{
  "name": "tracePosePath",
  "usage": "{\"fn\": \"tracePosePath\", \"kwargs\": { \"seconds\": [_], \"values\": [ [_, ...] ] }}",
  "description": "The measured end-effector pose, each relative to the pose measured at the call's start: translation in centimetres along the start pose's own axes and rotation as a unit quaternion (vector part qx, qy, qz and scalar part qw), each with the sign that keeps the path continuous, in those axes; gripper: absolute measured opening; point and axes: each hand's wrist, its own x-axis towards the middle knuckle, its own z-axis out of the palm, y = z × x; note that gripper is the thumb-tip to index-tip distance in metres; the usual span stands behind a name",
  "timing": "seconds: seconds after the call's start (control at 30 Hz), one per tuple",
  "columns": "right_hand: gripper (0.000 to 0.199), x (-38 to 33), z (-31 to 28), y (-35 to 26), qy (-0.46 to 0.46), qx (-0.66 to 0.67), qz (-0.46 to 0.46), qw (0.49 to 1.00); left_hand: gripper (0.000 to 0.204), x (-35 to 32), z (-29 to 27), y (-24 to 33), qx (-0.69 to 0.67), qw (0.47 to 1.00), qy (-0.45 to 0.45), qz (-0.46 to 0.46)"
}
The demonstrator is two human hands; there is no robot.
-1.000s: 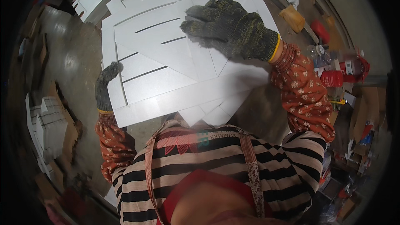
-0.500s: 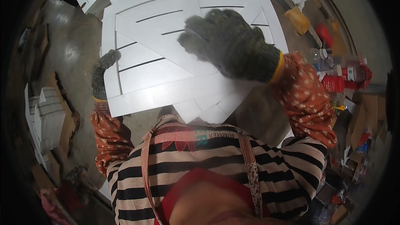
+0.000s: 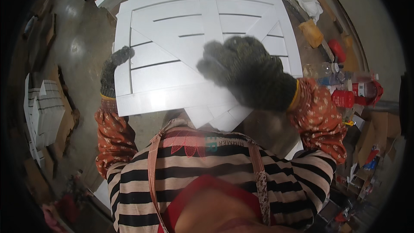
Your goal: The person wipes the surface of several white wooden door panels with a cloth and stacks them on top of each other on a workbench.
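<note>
Panel (image 3: pixel 210 21): white, with dark slots and slanting seams; in front of the body at chest level, with left edge in the left hand; overlapping other white pieces.
Left hand (image 3: pixel 114 71): gloved in dark knit; curled closed round the left edge of the panel, with fingertip over the front face; partly hidden behind.
Right hand (image 3: pixel 250 71): gloved alike, blurred; over the lower right part of the panel, with fingers loosely bent and bunched; cannot tell how far open, nor if touching the surface or just above.
White pieces (image 3: pixel 217 116): partly covered by the panel; showing past near and far edges.
Sleeves (image 3: pixel 112 142): rust-coloured with pale flowers, on both forearms.
Shirt (image 3: pixel 181 174): striped black and beige, under patterned straps (image 3: pixel 152 168).
Right side: yellow lump (image 3: pixel 311 33), clear bottle (image 3: pixel 321 69) and red jar (image 3: pixel 343 99); nearer the body, cardboard (image 3: pixel 381 123).
Left side: white boards (image 3: pixel 47 116) stacked beside brown cardboard on the floor (image 3: pixel 84 60).
</note>
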Motion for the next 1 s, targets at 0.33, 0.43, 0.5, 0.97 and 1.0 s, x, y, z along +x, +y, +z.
{"fn": "tracePosePath", "kwargs": {
  "seconds": [0.33,0.43,0.5,0.97,1.0],
  "values": [
    [0.026,0.1,-0.1,-0.2,-0.051,0.021,0.014,0.998,0.036,1.1,-0.1,-0.2,-0.084,0.996,-0.009,-0.040],
    [0.028,1.6,0.7,1.5,-0.016,-0.059,0.048,0.997,0.033,0.7,-0.5,0.6,-0.058,0.992,0.047,-0.098],
    [0.029,1.7,2.1,3.9,0.054,0.011,0.072,0.996,0.034,0.8,-0.7,-0.2,-0.099,0.992,0.009,-0.082],
    [0.033,-3.0,1.6,4.7,0.006,0.567,0.199,0.799,0.045,1.3,-2.2,-1.1,0.103,0.991,-0.072,0.032],
    [0.036,-3.1,1.9,4.8,0.003,0.572,0.192,0.798,0.046,1.3,-2.3,-1.1,0.107,0.991,-0.074,0.042]
  ]
}}
